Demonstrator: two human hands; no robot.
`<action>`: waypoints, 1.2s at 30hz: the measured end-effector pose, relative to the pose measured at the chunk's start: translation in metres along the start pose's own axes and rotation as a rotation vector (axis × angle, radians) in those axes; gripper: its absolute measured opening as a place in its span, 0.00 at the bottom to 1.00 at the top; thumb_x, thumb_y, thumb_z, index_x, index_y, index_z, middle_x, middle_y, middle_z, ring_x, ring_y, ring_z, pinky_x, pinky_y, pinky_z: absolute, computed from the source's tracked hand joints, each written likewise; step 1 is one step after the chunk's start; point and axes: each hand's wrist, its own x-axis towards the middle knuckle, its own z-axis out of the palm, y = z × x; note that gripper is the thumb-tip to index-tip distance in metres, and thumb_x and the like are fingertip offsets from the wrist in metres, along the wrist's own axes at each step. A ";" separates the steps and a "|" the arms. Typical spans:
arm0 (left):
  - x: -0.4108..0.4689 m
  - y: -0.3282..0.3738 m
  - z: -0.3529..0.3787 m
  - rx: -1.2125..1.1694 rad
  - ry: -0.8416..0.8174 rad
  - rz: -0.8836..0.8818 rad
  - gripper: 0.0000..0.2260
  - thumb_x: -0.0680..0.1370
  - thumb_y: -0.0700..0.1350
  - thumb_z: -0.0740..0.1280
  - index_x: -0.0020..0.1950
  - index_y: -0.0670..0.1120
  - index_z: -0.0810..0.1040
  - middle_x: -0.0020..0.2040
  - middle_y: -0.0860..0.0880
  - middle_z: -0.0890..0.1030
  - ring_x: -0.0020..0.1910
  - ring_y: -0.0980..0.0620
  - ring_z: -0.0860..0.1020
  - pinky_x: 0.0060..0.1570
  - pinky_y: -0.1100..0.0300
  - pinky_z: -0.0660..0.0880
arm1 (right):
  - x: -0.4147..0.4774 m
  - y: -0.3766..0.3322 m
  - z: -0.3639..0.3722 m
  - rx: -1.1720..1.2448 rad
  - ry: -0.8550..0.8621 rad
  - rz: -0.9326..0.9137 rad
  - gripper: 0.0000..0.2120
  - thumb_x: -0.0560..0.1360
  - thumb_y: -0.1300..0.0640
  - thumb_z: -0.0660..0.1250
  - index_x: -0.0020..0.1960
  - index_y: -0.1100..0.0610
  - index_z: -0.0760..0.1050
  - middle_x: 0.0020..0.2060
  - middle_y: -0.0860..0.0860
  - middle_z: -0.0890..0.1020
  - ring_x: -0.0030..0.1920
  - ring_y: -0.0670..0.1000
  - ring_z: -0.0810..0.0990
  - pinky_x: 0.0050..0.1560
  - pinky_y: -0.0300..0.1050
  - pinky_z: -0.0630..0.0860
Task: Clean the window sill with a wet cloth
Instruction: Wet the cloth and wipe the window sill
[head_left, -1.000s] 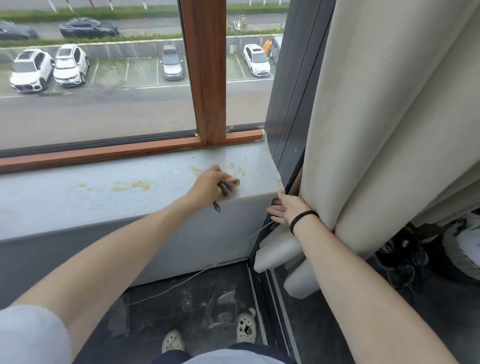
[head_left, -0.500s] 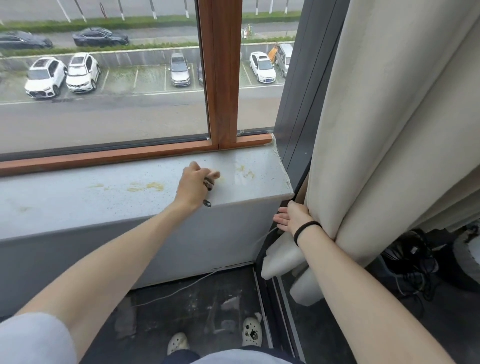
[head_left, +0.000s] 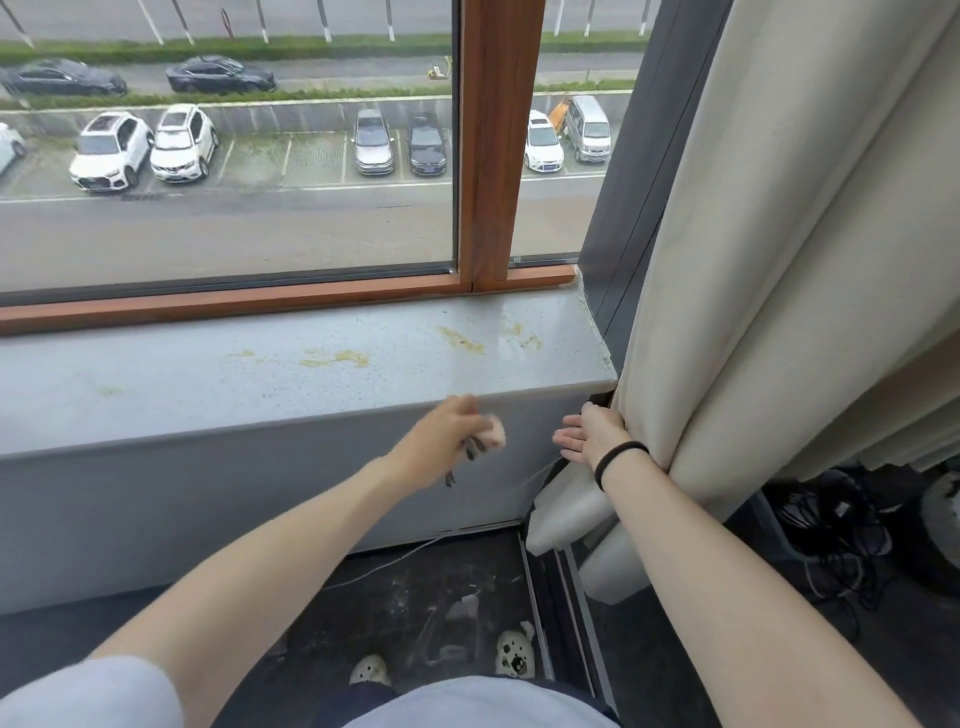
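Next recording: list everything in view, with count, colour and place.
window sill: one, speckled grey, below the window
stains: several, yellowish, on the sill
window frame: one, brown wood, behind the sill
curtain: one, cream, right of sill
cloth: one, dark, held before sill's front
cable: one, white, on floor
cars: several, mixed colours, outside
shoes: two, white, on floor
wristband: one, black, right wrist
left hand: one, grips cloth
right hand: one, open, against curtain

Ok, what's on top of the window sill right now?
Yellowish smears and dark specks on the window sill; no object. The left hand, gripping the cloth, hides a bit of its front edge.
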 end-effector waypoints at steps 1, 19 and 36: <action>-0.011 0.002 0.003 0.021 0.017 0.024 0.18 0.72 0.27 0.62 0.55 0.46 0.79 0.49 0.46 0.72 0.48 0.48 0.75 0.46 0.54 0.75 | -0.003 0.001 0.004 -0.008 -0.003 0.000 0.20 0.82 0.58 0.47 0.65 0.70 0.69 0.62 0.66 0.74 0.62 0.61 0.75 0.62 0.54 0.70; -0.062 -0.024 -0.053 -0.211 0.285 -0.357 0.21 0.71 0.24 0.57 0.56 0.41 0.78 0.50 0.48 0.71 0.50 0.50 0.73 0.47 0.70 0.68 | -0.042 0.028 0.097 -0.132 0.021 -0.023 0.20 0.79 0.65 0.48 0.70 0.66 0.62 0.58 0.65 0.77 0.42 0.58 0.79 0.50 0.53 0.72; -0.057 -0.013 -0.031 -0.552 0.150 -0.517 0.16 0.71 0.32 0.62 0.47 0.50 0.83 0.41 0.50 0.79 0.39 0.53 0.77 0.40 0.62 0.72 | -0.060 0.049 0.090 -0.010 0.026 -0.058 0.17 0.79 0.65 0.52 0.67 0.66 0.61 0.56 0.68 0.77 0.51 0.62 0.81 0.49 0.53 0.75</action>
